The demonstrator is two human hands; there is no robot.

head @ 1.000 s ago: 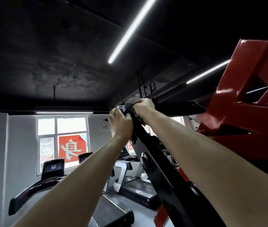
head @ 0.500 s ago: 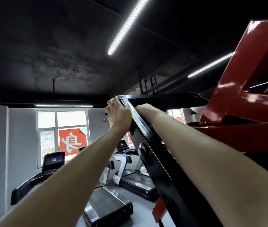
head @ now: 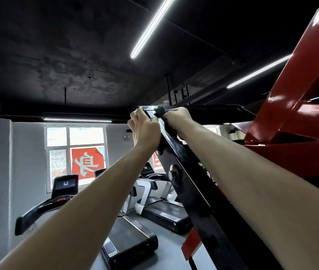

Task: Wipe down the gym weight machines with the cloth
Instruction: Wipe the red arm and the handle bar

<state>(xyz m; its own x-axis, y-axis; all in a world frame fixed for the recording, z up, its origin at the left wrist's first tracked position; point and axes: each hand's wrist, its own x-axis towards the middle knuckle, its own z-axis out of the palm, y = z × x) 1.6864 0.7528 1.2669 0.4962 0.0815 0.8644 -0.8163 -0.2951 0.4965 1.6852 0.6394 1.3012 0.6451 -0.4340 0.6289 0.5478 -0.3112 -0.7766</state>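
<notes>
A black steel beam (head: 186,164) of the weight machine slants up from the lower right to a top corner at the middle of the view. My left hand (head: 145,131) grips the left edge of the beam just below that corner. My right hand (head: 178,118) holds a dark grey cloth (head: 159,110) and presses it onto the beam's top corner. Part of the cloth hangs dark under the beam below my left hand. Both arms reach up and forward.
Red painted frame parts (head: 299,121) of the machine rise close on the right. Below and behind stand several treadmills (head: 129,236) on a grey floor. A window with a red sign (head: 87,162) is in the far wall. Strip lights (head: 151,26) cross the dark ceiling.
My right hand slid down behind the beam half a second ago, with the cloth out of sight. Now it is back at the top corner with the cloth showing. My left hand kept its grip.
</notes>
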